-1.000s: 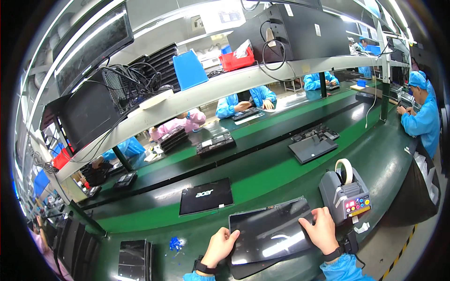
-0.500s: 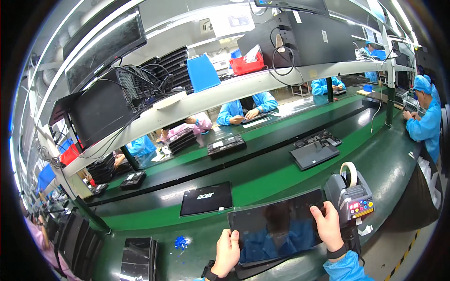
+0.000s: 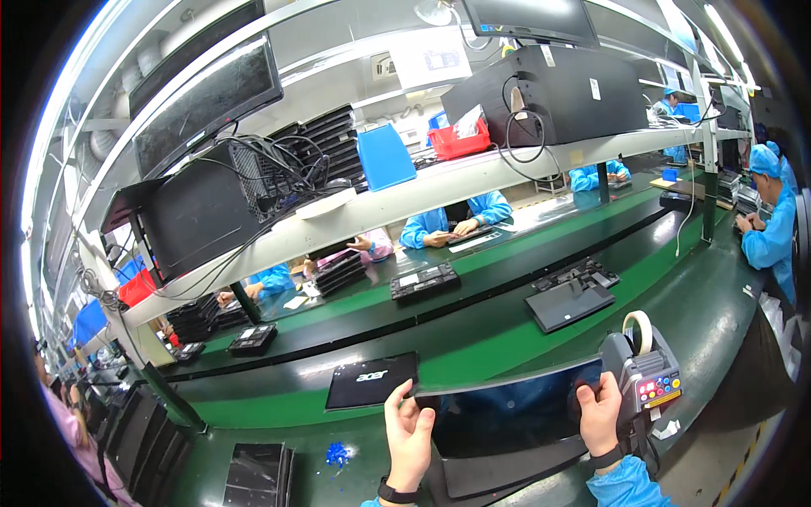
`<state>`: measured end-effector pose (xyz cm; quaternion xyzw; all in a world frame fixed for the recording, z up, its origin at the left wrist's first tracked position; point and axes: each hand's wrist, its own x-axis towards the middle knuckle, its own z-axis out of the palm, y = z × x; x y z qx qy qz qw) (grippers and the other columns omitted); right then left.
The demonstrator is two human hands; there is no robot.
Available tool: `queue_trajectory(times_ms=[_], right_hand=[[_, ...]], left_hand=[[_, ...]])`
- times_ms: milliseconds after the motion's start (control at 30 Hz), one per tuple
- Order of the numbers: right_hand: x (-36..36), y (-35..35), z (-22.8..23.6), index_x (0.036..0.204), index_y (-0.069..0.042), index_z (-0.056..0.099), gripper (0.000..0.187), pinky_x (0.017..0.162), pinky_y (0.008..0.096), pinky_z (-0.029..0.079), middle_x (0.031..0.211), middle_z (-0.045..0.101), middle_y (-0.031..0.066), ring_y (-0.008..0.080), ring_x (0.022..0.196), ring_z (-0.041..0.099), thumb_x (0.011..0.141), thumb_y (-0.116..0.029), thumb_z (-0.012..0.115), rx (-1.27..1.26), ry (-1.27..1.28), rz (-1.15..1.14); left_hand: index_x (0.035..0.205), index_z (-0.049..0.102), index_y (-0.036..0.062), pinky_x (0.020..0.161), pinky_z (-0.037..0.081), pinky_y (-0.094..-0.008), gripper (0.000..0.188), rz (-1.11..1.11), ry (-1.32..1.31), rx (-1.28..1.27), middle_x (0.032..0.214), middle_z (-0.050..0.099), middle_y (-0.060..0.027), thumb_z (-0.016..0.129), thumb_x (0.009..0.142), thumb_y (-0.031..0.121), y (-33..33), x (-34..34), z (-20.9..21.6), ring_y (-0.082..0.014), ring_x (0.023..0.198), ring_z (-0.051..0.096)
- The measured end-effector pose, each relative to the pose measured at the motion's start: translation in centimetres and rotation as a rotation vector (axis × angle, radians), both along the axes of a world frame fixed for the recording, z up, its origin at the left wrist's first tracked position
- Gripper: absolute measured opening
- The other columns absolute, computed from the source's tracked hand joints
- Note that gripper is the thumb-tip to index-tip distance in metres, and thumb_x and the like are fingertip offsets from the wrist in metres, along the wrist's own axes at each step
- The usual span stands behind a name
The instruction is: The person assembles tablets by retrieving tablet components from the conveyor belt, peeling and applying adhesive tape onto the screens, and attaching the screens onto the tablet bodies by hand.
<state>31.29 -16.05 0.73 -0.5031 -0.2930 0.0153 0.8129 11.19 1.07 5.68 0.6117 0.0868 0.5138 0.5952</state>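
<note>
A glossy black screen panel (image 3: 511, 410) is held tilted up in front of me by its two short sides. My left hand (image 3: 407, 444) grips the left edge, thumb on the front and fingers behind. On the right edge, my right hand (image 3: 600, 416) has its thumb over the glass. Below the panel's lower edge, another dark flat panel (image 3: 515, 473) shows near the bench edge. Just beyond my left hand lies a black laptop lid (image 3: 367, 393) with a light logo. A grey tape dispenser (image 3: 646, 372) with coloured buttons stands close to my right hand.
A stack of dark panels (image 3: 253, 477) and a pile of blue scraps (image 3: 338, 455) lie at left on the green bench (image 3: 296, 431). Farther off are a monitor-like part (image 3: 570, 306) and laptop chassis (image 3: 424, 281). An overhead shelf (image 3: 389, 198) crosses above; co-workers sit beyond it.
The screen panel has tipped back, its top edge higher, exposing more of the dark panel beneath. My left hand has risen with it. The whole view has shifted slightly.
</note>
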Motion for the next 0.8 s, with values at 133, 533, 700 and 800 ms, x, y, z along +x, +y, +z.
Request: queue_trajectory(times_ms=[133,533,700,800], right_hand=[[0.1,0.3,-1.7,0.086,-0.004,0.049,0.025,0.06,0.0177,0.035,0.074,0.045,-0.0051,0.0038,0.067,0.04,0.086,-0.022,0.066,-0.019,-0.008,-0.036],[-0.7,0.1,-0.9,0.089,-0.004,0.047,0.027,0.061,0.0214,0.04,0.077,0.049,-0.0013,0.0066,0.068,0.045,0.086,-0.023,0.065,-0.095,0.017,-0.053],[-1.8,0.4,-0.5,0.088,-0.005,0.047,0.026,0.059,0.021,0.04,0.075,0.049,-0.0016,0.0063,0.067,0.045,0.087,-0.025,0.064,-0.056,0.003,-0.183],[-2.0,0.3,-0.9,0.087,-0.005,0.047,0.027,0.057,0.0202,0.04,0.074,0.048,-0.002,0.0057,0.066,0.045,0.086,-0.026,0.065,-0.003,0.074,-0.104]], left_hand=[[0.131,0.033,0.0045,0.078,0.043,-0.0217,0.053,0.059,-0.006,0.001,0.1,0.057,-0.0063,0.062,0.086,0.003,0.6,0.9,-1.1,-0.0116,0.088,0.054],[0.111,0.049,0.0033,0.072,0.045,-0.0206,0.028,0.129,-0.104,0.026,0.101,0.056,-0.0053,0.061,0.086,0.003,0.2,1.7,-1.7,-0.0093,0.085,0.053],[0.107,0.05,0.0035,0.071,0.045,-0.0206,0.024,0.146,-0.098,0.051,0.096,0.057,-0.0047,0.061,0.087,0.004,-0.3,1.3,-1.3,-0.0092,0.082,0.054],[0.108,0.049,0.0026,0.077,0.044,-0.0218,0.025,0.198,-0.14,0.063,0.093,0.056,-0.0042,0.062,0.087,0.009,-1.1,1.4,-0.7,-0.0098,0.084,0.054]])
